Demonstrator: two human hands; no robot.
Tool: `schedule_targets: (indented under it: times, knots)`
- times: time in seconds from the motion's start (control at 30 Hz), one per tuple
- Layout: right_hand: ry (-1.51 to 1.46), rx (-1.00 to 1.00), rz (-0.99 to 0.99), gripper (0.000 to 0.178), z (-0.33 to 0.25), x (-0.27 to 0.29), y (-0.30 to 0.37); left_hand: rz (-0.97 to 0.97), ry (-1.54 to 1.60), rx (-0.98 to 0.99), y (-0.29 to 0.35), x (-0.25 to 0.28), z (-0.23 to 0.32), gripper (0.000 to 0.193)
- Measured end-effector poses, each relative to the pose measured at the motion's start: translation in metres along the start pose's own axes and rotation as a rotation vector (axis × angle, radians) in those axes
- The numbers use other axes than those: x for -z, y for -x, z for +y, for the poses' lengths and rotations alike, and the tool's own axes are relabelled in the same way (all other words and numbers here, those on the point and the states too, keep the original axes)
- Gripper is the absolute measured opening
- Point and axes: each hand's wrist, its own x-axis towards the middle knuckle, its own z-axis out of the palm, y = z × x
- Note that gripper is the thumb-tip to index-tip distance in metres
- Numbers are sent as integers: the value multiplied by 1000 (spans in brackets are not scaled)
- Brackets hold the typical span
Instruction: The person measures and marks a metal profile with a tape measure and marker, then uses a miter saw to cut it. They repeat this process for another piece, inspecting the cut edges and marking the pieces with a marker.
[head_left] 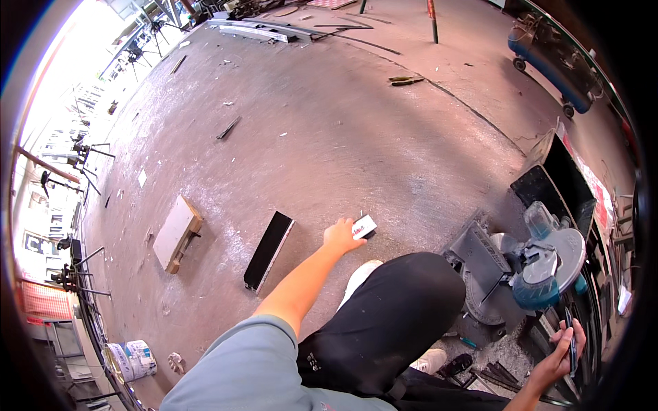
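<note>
My left hand point(340, 236) reaches out low over the floor, its fingers closed on the left end of a small white box point(365, 225). The box has red marks on its top and a dark side. At the lower right, my right hand point(561, 356) grips a slim dark pen-like thing point(571, 335), held roughly upright. Left of my left hand, a long black piece with pale edges point(269, 252) lies on the floor. A miter saw point(548, 267) with a round blade and teal parts stands between my knee and the right rim.
A wooden block point(177, 234) lies farther left, and a paint bucket point(130, 361) stands at lower left. Pliers point(406, 81) and metal profiles point(253, 30) lie on the far floor. A blue tank on wheels point(548, 72) is at upper right; dark offcuts point(490, 377) lie below the saw.
</note>
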Motion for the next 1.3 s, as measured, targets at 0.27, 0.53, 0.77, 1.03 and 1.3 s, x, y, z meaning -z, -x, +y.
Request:
schedule_targets:
  times: [0.27,0.53,0.77,1.03,1.3]
  knots:
    - [61,120,-52,29,-2,-10,-3,265,35,293,38,46,-101,80]
    - [47,129,-81,29,-15,-18,4,87,-184,657,100,26,-216,98]
    - [58,250,-142,26,-43,-33,12,143,-124,414,134,0,-183,75]
    - [17,365,-170,24,-71,-48,15,296,70,529,147,9,-193,69]
    - [-83,322,-71,19,-116,-53,6,801,1,-225,82,177,-109,59]
